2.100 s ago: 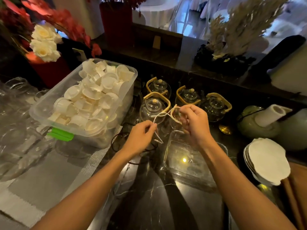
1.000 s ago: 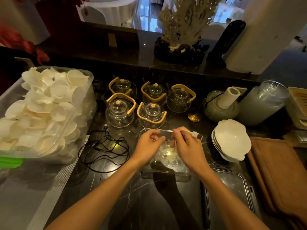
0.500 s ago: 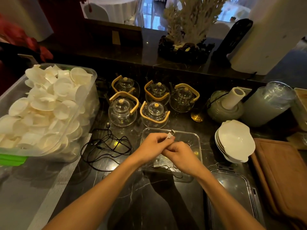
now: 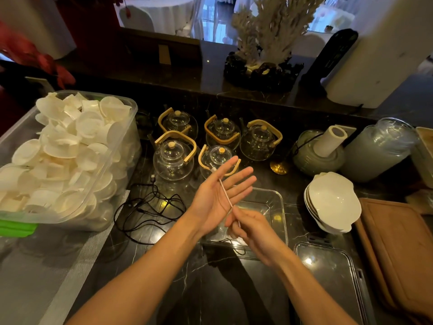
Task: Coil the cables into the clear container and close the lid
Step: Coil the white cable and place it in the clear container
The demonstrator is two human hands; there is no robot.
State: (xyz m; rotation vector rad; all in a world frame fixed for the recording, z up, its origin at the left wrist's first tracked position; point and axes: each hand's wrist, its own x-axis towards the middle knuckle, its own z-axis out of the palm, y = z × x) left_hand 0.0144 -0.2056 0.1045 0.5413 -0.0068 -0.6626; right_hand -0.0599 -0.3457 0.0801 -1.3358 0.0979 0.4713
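My left hand (image 4: 214, 204) is held flat, palm up and fingers straight, above the clear container (image 4: 280, 208) on the dark counter. A thin white cable (image 4: 224, 194) runs across that palm, its plug end near the upper fingers. My right hand (image 4: 254, 232) pinches the cable's lower part just above the container. A tangled black cable (image 4: 150, 207) lies on the counter left of the container. The clear lid (image 4: 328, 280) lies flat at the lower right. A thin dark cord (image 4: 236, 248) shows at the container's near edge.
A large clear bin of white cups (image 4: 70, 160) fills the left. Several glass teapots (image 4: 173, 158) stand right behind the container. Stacked white bowls (image 4: 332, 202), a grey jar (image 4: 318, 156) and brown boards (image 4: 398, 254) crowd the right.
My hands were close together over the container. My left hand has since opened flat and risen, and the white cable is now stretched across its palm from my right hand.
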